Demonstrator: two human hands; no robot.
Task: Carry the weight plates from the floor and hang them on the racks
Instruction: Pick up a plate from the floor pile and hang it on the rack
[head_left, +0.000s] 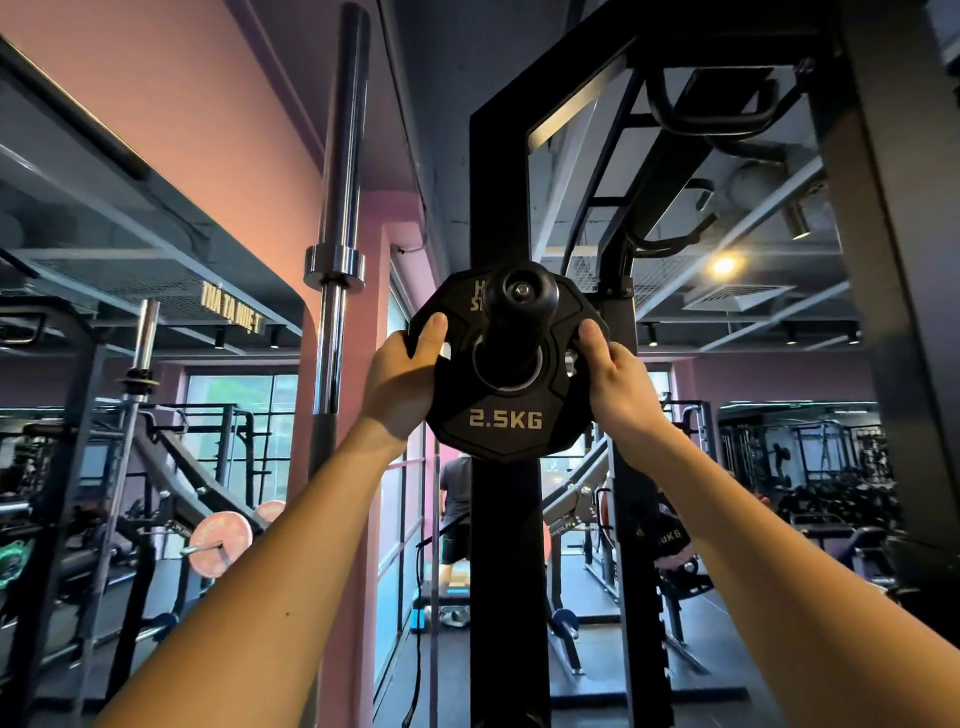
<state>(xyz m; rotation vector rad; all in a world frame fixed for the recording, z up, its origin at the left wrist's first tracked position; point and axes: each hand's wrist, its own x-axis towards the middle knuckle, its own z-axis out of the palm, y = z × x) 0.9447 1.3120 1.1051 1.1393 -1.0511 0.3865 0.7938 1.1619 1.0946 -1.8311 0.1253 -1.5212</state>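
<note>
Black 2.5KG weight plate (506, 395) sits with its centre hole threaded over the black storage peg (514, 322) on the rack upright (501, 208), raised above head height. Left hand (402, 379) grips the plate's left rim, thumb across the front face and fingers curled behind; right hand (615, 376) grips the right rim the same way, thumb on the front. Chrome barbell (337, 218) stands upright just left of the rack, against the pink wall (182, 104).
</note>
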